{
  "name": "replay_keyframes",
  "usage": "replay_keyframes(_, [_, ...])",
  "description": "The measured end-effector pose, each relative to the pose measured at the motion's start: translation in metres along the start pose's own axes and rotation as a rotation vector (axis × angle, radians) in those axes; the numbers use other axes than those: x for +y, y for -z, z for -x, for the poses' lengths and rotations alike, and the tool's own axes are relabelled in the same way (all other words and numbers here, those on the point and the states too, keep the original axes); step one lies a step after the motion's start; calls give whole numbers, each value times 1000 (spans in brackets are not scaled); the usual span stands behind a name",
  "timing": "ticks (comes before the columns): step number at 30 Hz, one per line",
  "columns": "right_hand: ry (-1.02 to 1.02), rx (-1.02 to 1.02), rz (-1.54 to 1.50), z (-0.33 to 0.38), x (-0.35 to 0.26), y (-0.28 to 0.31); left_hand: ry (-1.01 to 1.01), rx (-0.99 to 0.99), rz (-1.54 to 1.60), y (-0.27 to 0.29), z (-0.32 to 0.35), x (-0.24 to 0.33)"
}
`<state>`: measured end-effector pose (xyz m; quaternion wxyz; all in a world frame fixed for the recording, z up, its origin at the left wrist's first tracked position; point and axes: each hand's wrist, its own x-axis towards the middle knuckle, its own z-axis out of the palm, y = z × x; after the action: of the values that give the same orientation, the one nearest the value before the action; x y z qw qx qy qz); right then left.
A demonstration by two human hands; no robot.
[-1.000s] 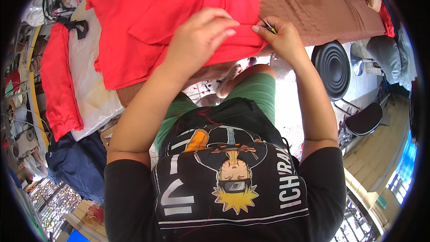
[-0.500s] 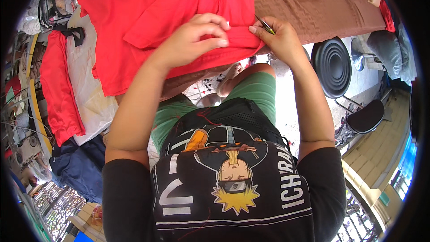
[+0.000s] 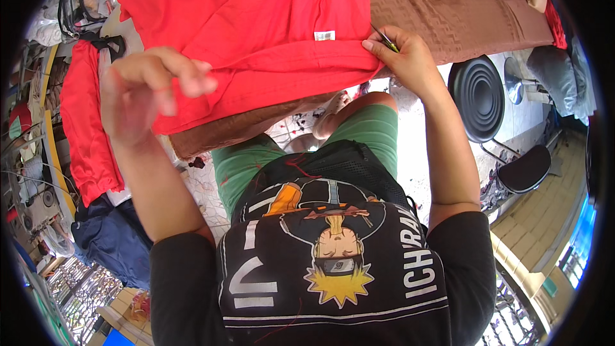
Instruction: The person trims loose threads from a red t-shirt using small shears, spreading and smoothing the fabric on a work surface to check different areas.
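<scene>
A large red garment point(image 3: 256, 25) lies over the brown-covered table, its near edge folded into a band. A small white label point(image 3: 325, 36) shows on it, just above the fold. My right hand point(image 3: 405, 61) is closed at the garment's right corner, with the thumb pressing on the edge. Slim dark thread snips point(image 3: 387, 41) with a yellow-green part rest in the same hand, points up and left. My left hand point(image 3: 154, 86), slightly blurred, is raised over the garment's left side with its fingers apart and nothing in them.
Brown patterned cloth point(image 3: 448, 9) covers the table. Right of it stands a round black stool point(image 3: 476, 97). Another red garment point(image 3: 90, 128) hangs at the left, above dark blue cloth point(image 3: 115, 237). Navy cloth lies at the far right of the table.
My left hand has let go of the fold and swung left toward me. The white label now shows fully. My right hand stays at the corner with the snips.
</scene>
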<state>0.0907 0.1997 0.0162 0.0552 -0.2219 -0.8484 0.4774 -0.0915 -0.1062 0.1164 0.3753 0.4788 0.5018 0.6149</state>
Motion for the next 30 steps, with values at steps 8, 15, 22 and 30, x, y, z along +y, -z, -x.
replay_keyframes(8, [218, 327, 181, 22, -42, 1, -94, 432, -1029, -60, -37, -14])
replay_keyframes(15, [166, 95, -67, 25, -32, -31, -42, 330, -1034, -92, -62, -127])
replay_keyframes(22, [137, 74, -145, 21, -17, -36, 36, 410, -910, -90, -65, -135])
replay_keyframes(30, [106, 57, -154, 22, -17, -33, 318, 423, -558, -79, -70, -127])
